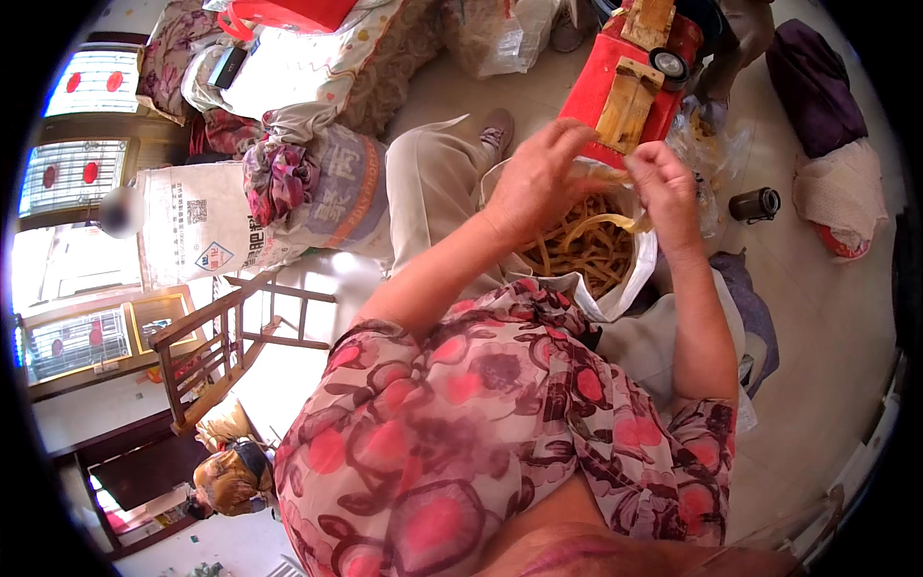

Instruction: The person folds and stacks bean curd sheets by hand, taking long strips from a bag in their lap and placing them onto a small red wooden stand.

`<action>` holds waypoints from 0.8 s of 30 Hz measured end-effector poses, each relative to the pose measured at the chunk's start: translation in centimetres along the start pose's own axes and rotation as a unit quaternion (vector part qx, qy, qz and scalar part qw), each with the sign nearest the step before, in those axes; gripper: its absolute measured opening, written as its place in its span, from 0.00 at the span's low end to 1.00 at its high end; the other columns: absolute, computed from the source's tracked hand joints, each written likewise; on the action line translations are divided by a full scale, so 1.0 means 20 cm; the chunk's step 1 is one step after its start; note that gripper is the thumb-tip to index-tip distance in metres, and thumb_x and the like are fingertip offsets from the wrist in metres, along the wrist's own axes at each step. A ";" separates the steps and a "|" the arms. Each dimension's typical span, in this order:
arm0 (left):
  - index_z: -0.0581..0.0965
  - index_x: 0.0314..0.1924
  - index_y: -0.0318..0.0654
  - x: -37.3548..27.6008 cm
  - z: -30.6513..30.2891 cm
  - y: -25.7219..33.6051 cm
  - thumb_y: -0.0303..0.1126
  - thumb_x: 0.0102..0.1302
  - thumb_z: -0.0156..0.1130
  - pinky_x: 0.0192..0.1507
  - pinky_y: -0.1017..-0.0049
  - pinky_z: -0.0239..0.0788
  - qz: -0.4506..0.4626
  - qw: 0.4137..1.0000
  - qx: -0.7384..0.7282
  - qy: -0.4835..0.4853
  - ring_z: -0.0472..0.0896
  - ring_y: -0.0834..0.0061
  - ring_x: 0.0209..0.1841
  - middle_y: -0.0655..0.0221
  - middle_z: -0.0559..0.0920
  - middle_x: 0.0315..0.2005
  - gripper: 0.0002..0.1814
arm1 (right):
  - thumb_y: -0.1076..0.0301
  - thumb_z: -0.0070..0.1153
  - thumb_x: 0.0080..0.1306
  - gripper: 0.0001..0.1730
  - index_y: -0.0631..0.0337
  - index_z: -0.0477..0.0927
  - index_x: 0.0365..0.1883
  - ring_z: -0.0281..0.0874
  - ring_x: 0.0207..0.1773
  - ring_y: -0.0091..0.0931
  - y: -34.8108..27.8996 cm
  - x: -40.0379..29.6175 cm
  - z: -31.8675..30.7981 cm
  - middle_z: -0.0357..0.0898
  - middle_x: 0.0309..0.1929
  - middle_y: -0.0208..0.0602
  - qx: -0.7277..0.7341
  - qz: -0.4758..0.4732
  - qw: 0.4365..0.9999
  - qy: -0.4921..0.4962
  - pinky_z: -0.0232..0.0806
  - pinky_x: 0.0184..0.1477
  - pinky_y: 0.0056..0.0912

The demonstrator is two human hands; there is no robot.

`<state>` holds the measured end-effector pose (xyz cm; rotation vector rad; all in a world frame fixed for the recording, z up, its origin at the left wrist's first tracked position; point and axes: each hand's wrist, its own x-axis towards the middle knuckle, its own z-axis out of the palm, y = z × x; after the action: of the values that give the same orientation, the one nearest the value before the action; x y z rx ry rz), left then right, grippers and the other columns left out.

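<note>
A pale sack (638, 278) with a rolled-down white rim stands open on my lap, filled with coiled flat tan strips (577, 252). A yellowish strip (609, 222) loops over the coils up towards my right hand. My left hand (544, 177) is above the sack's left side, its fingers bent around the strip. Across from it, my right hand (663, 187) pinches the strip between thumb and fingertips. A short length spans the gap between both hands. Just beyond them lies a red-covered board (588, 94) with wooden blocks (624, 108) and a small black wheel (668, 66).
Clear plastic bags (710, 155) and a dark tumbler (753, 205) are on the floor to the right. A person's leg (735, 43) is beyond the board. Printed woven sacks (346, 187) and a wooden chair (231, 332) stand to the left. A cloth-covered table (296, 68) is at upper left.
</note>
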<state>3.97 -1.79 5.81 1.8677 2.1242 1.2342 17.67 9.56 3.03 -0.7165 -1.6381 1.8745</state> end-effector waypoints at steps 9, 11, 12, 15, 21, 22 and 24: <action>0.69 0.36 0.39 -0.06 0.10 -0.09 0.27 0.52 0.57 0.32 0.63 0.69 0.068 0.985 0.123 -0.105 0.76 0.58 0.33 0.62 0.75 0.29 0.10 | 0.73 0.55 0.61 0.06 0.61 0.73 0.36 0.67 0.30 0.11 0.02 -0.02 0.02 0.72 0.27 0.22 0.100 0.040 0.994 -0.036 0.60 0.30 0.13; 0.69 0.33 0.39 -0.05 0.11 -0.21 0.28 0.52 0.56 0.31 0.66 0.69 0.099 0.975 0.171 -0.099 0.76 0.60 0.31 0.64 0.74 0.27 0.08 | 0.75 0.54 0.61 0.04 0.62 0.72 0.35 0.65 0.28 0.11 -0.01 -0.02 0.04 0.72 0.27 0.22 0.042 0.000 0.999 -0.027 0.57 0.28 0.13; 0.69 0.30 0.41 -0.04 0.12 -0.26 0.29 0.52 0.56 0.29 0.65 0.68 0.121 0.972 0.181 -0.083 0.76 0.63 0.29 0.66 0.73 0.24 0.07 | 0.75 0.54 0.61 0.04 0.62 0.72 0.34 0.66 0.28 0.11 0.01 -0.02 0.05 0.72 0.28 0.23 0.047 -0.006 0.998 -0.033 0.58 0.28 0.14; 0.67 0.26 0.43 -0.01 0.15 -0.33 0.29 0.53 0.56 0.27 0.64 0.68 0.119 0.974 0.181 -0.069 0.76 0.65 0.26 0.68 0.72 0.20 0.06 | 0.75 0.54 0.62 0.05 0.63 0.71 0.33 0.65 0.27 0.11 0.04 -0.01 0.07 0.73 0.26 0.23 0.037 -0.017 0.999 -0.032 0.58 0.27 0.14; 0.73 0.45 0.38 0.09 0.20 -0.31 0.32 0.69 0.51 0.30 0.81 0.64 -0.272 0.884 -0.335 -0.179 0.68 0.86 0.26 0.78 0.70 0.25 0.09 | 0.72 0.54 0.64 0.05 0.63 0.72 0.33 0.65 0.25 0.12 0.06 0.10 -0.05 0.73 0.22 0.23 -0.079 -0.020 0.996 0.046 0.59 0.27 0.15; 0.73 0.45 0.38 0.11 0.21 -0.31 0.33 0.70 0.51 0.29 0.82 0.63 -0.292 0.846 -0.412 -0.170 0.67 0.87 0.25 0.79 0.70 0.25 0.09 | 0.71 0.54 0.64 0.05 0.63 0.72 0.33 0.65 0.25 0.12 0.07 0.11 -0.07 0.73 0.21 0.23 -0.087 -0.021 0.994 0.062 0.59 0.27 0.15; 0.73 0.46 0.39 0.16 0.20 -0.29 0.35 0.69 0.53 0.26 0.85 0.61 -0.323 0.806 -0.472 -0.150 0.65 0.89 0.23 0.81 0.69 0.23 0.10 | 0.69 0.54 0.64 0.06 0.63 0.74 0.32 0.66 0.25 0.12 0.10 0.15 -0.10 0.74 0.22 0.24 -0.085 -0.041 0.993 0.071 0.59 0.27 0.16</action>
<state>0.55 3.32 1.03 0.7430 1.3241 1.3021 16.80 12.84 0.77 -0.8192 -1.7218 1.6035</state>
